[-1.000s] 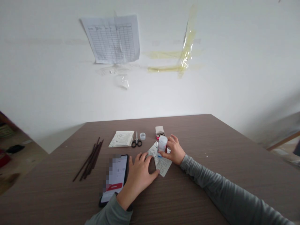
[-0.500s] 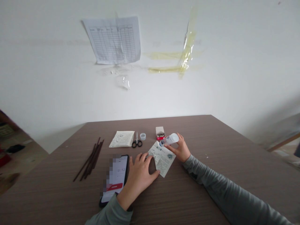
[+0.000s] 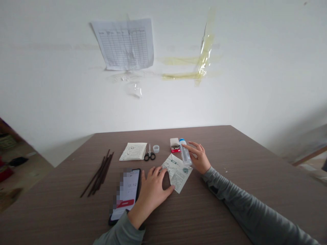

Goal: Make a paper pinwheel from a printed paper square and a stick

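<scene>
Counter (image 3: 242, 163): in use. Left hand (image 3: 152, 192), fingers wide, steadies the printed paper (image 3: 180, 181). Right hand (image 3: 201, 161) touches the blue-topped bottle (image 3: 186, 158) at the paper's edge (firmness of grip cannot be told); lifting would call for closed fingers. Red box (image 3: 175, 150): just beside.

Tabletop (image 3: 184, 221): stretches away in brown wood grain, narrows toward the back.
Dark sticks (image 3: 100, 175): lie in a loose, slanted bundle on the left.
Printed packet (image 3: 133, 152): rests flat toward the back.
Scissors (image 3: 149, 154): lie just beside the packet, black handles nearest the camera.
Clear cap (image 3: 156, 149): sits just right of the scissors.
Small box (image 3: 175, 145): stands open, shows red on the near side.
Printed paper (image 3: 179, 180): lies askew in front of the box.
Phone (image 3: 127, 194): glows, screen up, right of the sticks.
</scene>
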The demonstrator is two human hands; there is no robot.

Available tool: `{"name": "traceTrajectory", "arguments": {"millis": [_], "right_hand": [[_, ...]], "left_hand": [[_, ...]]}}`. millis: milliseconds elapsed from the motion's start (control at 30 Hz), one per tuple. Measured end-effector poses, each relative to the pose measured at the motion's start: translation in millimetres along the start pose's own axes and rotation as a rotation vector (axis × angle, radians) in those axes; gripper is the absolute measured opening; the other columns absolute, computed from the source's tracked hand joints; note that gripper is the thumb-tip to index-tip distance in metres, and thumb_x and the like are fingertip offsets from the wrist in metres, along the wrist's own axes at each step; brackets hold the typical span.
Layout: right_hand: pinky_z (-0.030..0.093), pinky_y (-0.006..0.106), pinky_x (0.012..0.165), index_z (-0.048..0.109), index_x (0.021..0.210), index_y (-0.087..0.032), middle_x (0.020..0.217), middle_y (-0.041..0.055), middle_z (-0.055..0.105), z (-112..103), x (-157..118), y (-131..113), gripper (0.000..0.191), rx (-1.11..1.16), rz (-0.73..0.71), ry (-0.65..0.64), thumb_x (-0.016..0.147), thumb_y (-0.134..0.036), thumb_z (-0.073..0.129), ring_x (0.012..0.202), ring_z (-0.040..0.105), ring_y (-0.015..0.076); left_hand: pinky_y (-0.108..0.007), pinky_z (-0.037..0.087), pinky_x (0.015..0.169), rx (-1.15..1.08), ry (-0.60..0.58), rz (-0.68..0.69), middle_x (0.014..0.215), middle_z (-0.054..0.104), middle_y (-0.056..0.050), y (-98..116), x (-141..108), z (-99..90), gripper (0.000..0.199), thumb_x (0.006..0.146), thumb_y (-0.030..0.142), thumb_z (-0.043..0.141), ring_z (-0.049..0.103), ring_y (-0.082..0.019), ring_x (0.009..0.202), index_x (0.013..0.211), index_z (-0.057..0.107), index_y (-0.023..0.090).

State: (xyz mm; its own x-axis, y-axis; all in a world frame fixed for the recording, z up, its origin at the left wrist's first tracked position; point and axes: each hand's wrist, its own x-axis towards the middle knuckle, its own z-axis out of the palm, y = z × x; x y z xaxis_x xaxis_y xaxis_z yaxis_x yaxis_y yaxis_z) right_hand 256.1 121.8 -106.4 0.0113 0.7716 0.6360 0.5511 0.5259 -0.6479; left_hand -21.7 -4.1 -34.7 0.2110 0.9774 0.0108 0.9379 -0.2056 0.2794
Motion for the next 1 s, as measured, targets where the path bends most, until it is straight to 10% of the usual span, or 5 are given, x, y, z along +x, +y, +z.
{"name": "traceTrajectory", "arguments": {"millis": [600, 1000], "right_hand": [[0.058, 0.077, 0.134, 0.086, 0.086, -0.033, 0.121, 0.0138, 0.093, 0.1, 3.2, 15.2, 0.007, 0.066, 0.128, 0.100, 0.089, -0.039, 0.087, 0.144, 0.078, 0.0495], [0.064, 0.065, 0.129, 0.086, 0.112, -0.033, 0.115, 0.0052, 0.097, -18.5, 11.9, 1.4, 0.040, 0.069, 0.279, -0.017, 0.074, -0.029, 0.098, 0.123, 0.091, 0.0414]], "left_hand": [[-0.093, 0.033, 0.157, 0.002, -0.077, -0.025, 0.195, 0.071, -0.019, 6.0, -1.7, -9.2, 0.061, 0.113, 0.040, 0.089, 0.057, -0.054, 0.188, 0.173, 0.085, 0.031], [-0.093, 0.034, 0.157, 0.031, -0.099, -0.027, 0.199, 0.067, -0.020, 4.8, -1.8, -10.5, 0.064, 0.114, 0.040, 0.086, 0.055, -0.053, 0.189, 0.177, 0.082, 0.029]]}}
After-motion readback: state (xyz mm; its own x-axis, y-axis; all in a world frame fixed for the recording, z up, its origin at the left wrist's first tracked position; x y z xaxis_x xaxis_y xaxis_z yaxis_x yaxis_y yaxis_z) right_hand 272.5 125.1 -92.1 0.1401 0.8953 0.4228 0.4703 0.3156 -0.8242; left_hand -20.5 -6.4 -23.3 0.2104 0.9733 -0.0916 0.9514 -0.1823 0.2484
